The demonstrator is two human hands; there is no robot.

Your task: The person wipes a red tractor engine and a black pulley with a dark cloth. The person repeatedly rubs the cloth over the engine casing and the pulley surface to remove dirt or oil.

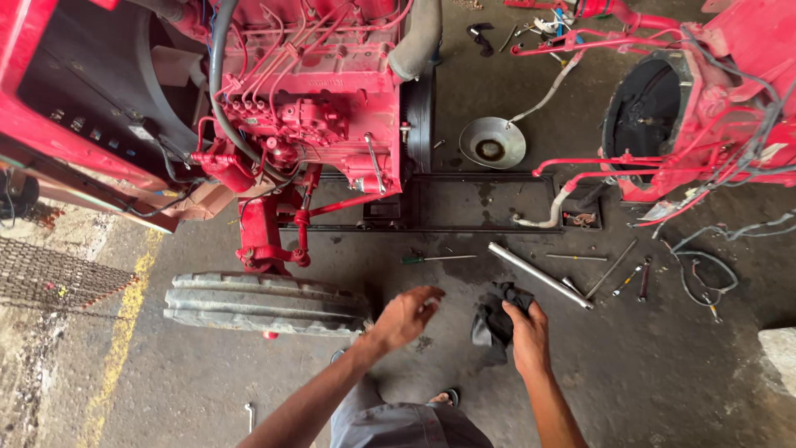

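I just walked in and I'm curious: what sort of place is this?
Most likely a tractor repair workshop. A red engine stands split from its red rear housing, loose tools such as a screwdriver lie on the stained concrete floor, and the right hand holds a dark rag.

Both bare forearms reach forward from the bottom of the view, angled toward each other. The left hand [406,315] hangs loose at a bent wrist, palm down, fingers half curled and empty, touching nothing. The right hand [529,332] is held slightly further forward, back of the hand up, its fingers closed around a dark rag [496,319]. The hands are near each other but apart.
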